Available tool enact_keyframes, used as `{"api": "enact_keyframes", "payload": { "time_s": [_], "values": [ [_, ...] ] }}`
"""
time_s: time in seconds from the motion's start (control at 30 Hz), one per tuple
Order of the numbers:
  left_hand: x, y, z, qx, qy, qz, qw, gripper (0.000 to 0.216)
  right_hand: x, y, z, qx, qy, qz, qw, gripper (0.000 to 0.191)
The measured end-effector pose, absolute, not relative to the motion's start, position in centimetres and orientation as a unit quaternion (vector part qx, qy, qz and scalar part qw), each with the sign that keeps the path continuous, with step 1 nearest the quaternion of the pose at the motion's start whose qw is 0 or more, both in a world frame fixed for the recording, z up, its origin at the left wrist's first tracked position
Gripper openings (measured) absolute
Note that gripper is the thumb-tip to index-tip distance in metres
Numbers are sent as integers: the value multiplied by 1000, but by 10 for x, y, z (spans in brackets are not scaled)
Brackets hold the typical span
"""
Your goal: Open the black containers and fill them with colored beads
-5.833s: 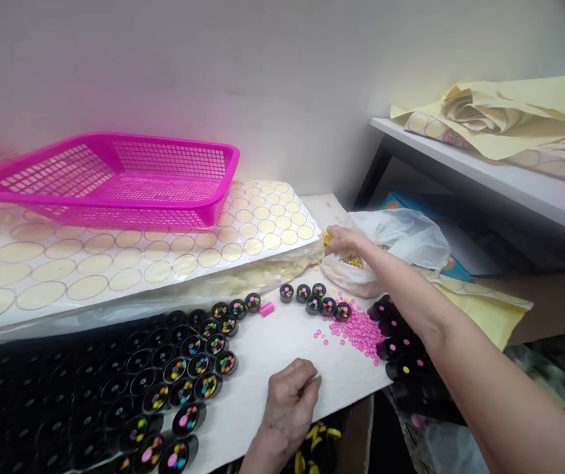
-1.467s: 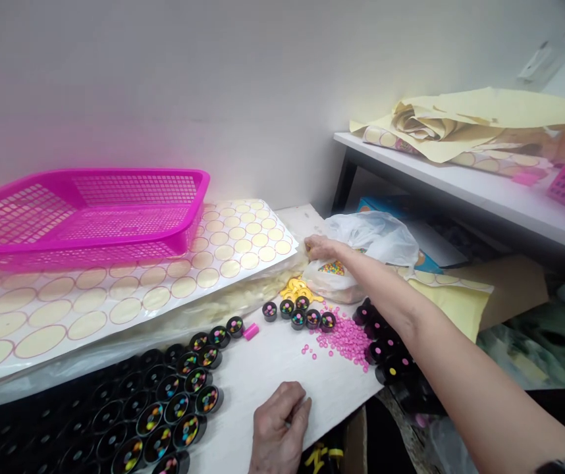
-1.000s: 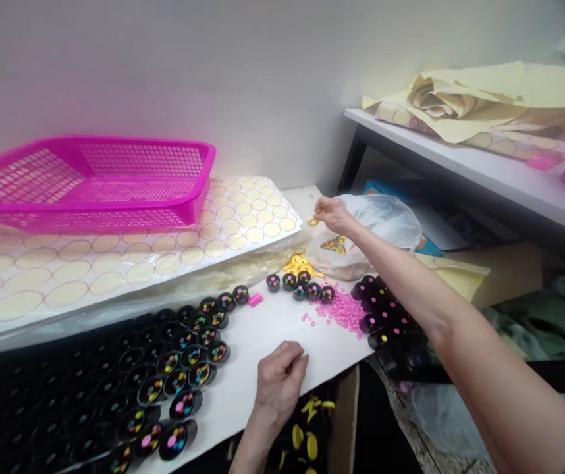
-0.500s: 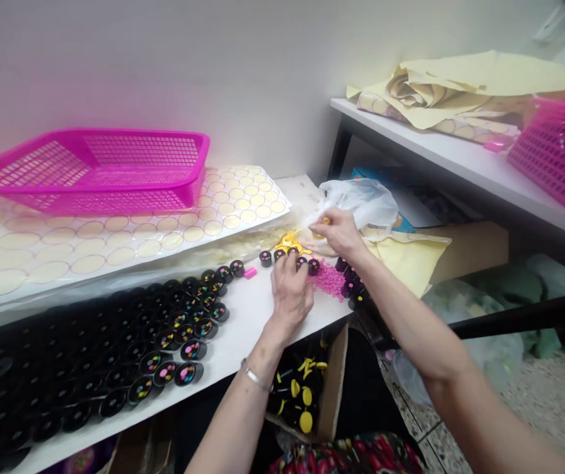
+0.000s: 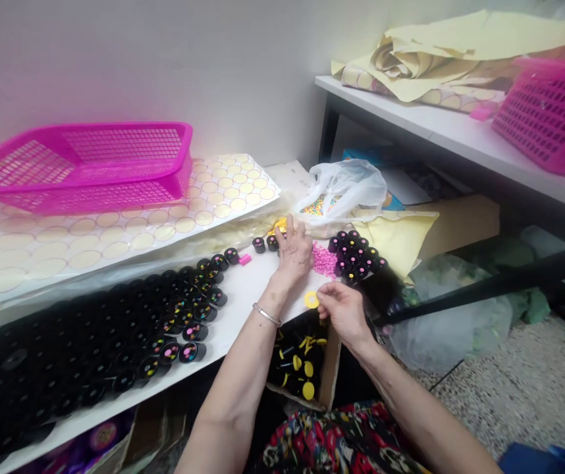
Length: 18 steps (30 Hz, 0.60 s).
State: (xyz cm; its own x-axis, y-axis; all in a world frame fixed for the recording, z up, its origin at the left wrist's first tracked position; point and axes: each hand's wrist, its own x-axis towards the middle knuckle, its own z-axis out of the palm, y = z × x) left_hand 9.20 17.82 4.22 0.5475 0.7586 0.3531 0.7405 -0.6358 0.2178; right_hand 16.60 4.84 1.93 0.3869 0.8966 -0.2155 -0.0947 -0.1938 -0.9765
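My right hand (image 5: 346, 313) pinches a yellow ring-shaped piece (image 5: 311, 300) between thumb and fingertips, over the table's front edge. Farther back, my left hand (image 5: 295, 253) reaches with fingers stretched and apart over a pile of yellow pieces (image 5: 277, 227), hiding part of it. Small black cups (image 5: 259, 245) stand just left of those fingers. Right of that hand lies a heap of tiny pink beads (image 5: 324, 259), beside a cluster of black cups (image 5: 359, 257) with pink or yellow dots on top.
Rows of black cups (image 5: 184, 319) holding coloured bits cover the left side. Behind them a pink basket (image 5: 139, 191) sits on sheets of round labels (image 5: 236, 187). A plastic bag (image 5: 349, 187) of coloured beads lies at the back. Below is a cardboard box (image 5: 330, 368) with yellow-capped pieces.
My right hand has come down and toward me from near the plastic bag, carrying the yellow piece. My left hand's fingers have stretched out farther. The view has shifted slightly.
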Motion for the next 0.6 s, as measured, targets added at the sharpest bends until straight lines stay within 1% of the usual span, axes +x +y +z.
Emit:
{"api": "enact_keyframes", "payload": {
  "time_s": [0.1, 0.17, 0.27, 0.33, 0.43, 0.53, 0.6],
  "values": [
    [66, 163, 53, 868, 426, 250, 54, 15, 152, 64, 8, -656, -428, 386, 488, 8],
    [41, 152, 51, 851, 446, 257, 105, 12, 145, 73, 0, -679, -503, 316, 432, 11],
    [5, 136, 35, 810, 508, 254, 147, 11, 139, 77, -6, -704, -582, 199, 354, 17],
    [-10, 128, 19, 793, 529, 253, 165, 14, 139, 76, -6, -698, -617, 142, 335, 20],
    [-19, 121, -2, 769, 537, 282, 199, 21, 140, 72, -3, -664, -673, 107, 307, 18],
    [-22, 117, -16, 736, 550, 327, 223, 40, 140, 72, -2, -636, -728, 102, 234, 24],
    [-23, 115, -23, 720, 554, 350, 228, 49, 140, 73, -2, -629, -739, 108, 215, 21]
  ]
}}
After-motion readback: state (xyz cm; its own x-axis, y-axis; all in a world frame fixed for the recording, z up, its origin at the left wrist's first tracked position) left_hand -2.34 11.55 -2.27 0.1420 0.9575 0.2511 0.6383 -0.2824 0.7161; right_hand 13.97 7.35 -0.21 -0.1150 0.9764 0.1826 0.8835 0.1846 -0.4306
